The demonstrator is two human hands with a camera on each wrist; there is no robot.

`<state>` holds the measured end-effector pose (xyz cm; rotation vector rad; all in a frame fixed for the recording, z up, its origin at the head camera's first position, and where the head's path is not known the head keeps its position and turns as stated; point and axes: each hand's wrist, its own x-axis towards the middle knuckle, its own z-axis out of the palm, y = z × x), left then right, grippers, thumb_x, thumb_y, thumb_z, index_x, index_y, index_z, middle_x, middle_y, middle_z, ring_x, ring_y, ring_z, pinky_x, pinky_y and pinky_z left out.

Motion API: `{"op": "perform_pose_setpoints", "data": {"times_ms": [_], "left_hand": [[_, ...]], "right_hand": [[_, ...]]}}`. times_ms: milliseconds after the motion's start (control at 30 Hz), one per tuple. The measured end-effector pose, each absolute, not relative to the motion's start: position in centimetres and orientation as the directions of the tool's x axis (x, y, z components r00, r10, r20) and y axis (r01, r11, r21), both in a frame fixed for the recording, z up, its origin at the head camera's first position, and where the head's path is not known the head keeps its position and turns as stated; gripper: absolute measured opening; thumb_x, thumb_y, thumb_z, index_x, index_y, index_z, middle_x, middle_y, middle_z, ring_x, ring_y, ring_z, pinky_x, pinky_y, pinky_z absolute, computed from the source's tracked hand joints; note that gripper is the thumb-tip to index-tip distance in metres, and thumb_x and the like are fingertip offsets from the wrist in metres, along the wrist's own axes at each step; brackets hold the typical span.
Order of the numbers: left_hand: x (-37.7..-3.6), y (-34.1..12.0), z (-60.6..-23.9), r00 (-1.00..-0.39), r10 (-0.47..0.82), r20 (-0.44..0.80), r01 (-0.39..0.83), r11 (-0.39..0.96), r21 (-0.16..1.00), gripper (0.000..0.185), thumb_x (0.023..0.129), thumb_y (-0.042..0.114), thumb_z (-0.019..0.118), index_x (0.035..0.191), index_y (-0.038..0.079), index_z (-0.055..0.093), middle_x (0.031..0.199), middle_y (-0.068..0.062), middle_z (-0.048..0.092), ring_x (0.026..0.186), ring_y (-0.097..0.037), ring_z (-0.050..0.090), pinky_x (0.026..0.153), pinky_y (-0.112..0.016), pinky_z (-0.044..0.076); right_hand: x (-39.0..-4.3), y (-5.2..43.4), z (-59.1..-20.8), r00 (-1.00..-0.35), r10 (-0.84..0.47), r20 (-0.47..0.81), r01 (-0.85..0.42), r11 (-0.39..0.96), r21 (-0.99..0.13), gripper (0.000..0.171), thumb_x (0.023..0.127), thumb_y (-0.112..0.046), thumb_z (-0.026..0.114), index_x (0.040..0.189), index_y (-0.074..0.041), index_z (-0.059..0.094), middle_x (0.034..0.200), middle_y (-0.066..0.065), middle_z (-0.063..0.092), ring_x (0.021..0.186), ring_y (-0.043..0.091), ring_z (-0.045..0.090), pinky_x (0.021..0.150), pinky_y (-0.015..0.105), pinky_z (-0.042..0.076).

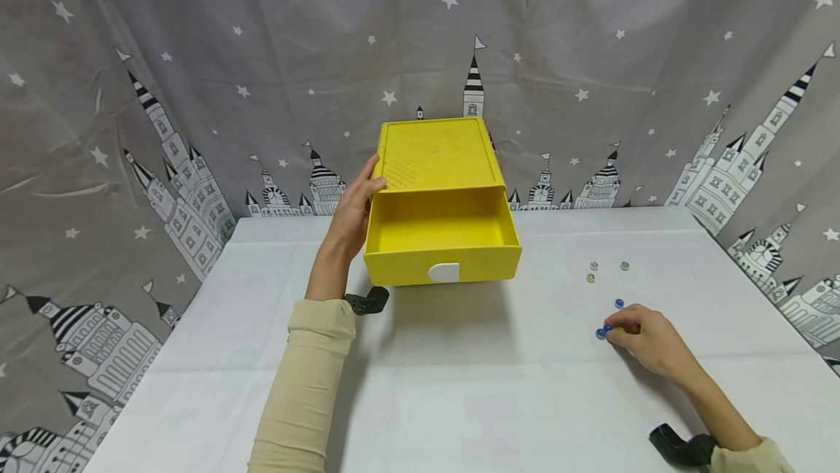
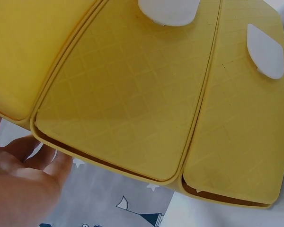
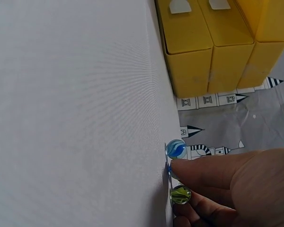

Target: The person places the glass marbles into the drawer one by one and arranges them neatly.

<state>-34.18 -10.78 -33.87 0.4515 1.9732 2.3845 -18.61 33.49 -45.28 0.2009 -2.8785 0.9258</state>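
Note:
A yellow drawer cabinet with stacked drawers stands upright on the white tabletop. Its top drawer, with a white handle, is pulled out; the lower drawers are closed. My left hand rests against the cabinet's left side, thumb by the top edge and fingers along the wall. Far to the right, my right hand pinches a blue marble at the table surface. Touching or very near its fingertips is another blue marble. A third blue marble lies just beyond the hand.
Several pale or greenish marbles lie farther back on the right, among them a clear marble and a yellow-green marble. Behind the white tabletop hangs a grey curtain printed with castles and stars.

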Motion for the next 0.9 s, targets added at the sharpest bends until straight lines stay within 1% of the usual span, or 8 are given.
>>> {"op": "perform_pose_setpoints", "data": {"times_ms": [133,400,733,900], "left_hand": [[-34.16,-10.70,-33.80,-0.958,0.192,0.214,0.175,-0.204,0.963,0.061,0.101,0.023,0.048,0.158,0.026,0.026,0.163,0.004,0.016,0.146,-0.014,0.021,0.117,-0.035,0.020],[-34.16,-10.54,-33.84,-0.958,0.196,0.210,0.168,-0.211,0.963,0.062,0.101,0.023,0.048,0.158,0.027,0.025,0.163,0.003,0.017,0.145,-0.015,0.023,0.117,-0.035,0.022],[-34.10,-10.66,-33.87,-0.960,0.191,0.203,0.165,-0.197,0.966,0.062,0.101,0.024,0.049,0.158,0.027,0.024,0.163,0.004,0.016,0.146,-0.015,0.022,0.117,-0.036,0.022],[-34.03,-10.69,-33.81,-0.960,0.192,0.203,0.163,-0.204,0.965,0.063,0.101,0.024,0.048,0.159,0.027,0.023,0.163,0.003,0.016,0.145,-0.016,0.023,0.116,-0.037,0.023]], "right_hand": [[-18.56,33.51,-45.26,-0.985,-0.091,0.145,-0.158,0.805,-0.571,0.014,0.083,-0.003,0.072,0.096,0.002,0.074,0.097,0.009,0.064,0.081,0.020,0.050,0.067,0.031,0.044],[-18.45,33.64,-45.21,-0.987,-0.087,0.135,-0.150,0.801,-0.580,0.015,0.084,-0.004,0.072,0.098,0.002,0.074,0.096,0.008,0.064,0.080,0.020,0.049,0.066,0.029,0.043],[-18.41,33.65,-45.14,-0.987,-0.088,0.133,-0.150,0.799,-0.583,0.016,0.084,-0.005,0.072,0.098,0.002,0.073,0.098,0.010,0.066,0.084,0.021,0.054,0.070,0.032,0.046],[-18.43,33.65,-45.11,-0.988,-0.077,0.137,-0.144,0.791,-0.594,0.017,0.085,-0.005,0.072,0.099,0.003,0.072,0.098,0.011,0.068,0.086,0.023,0.059,0.071,0.032,0.049]]}}
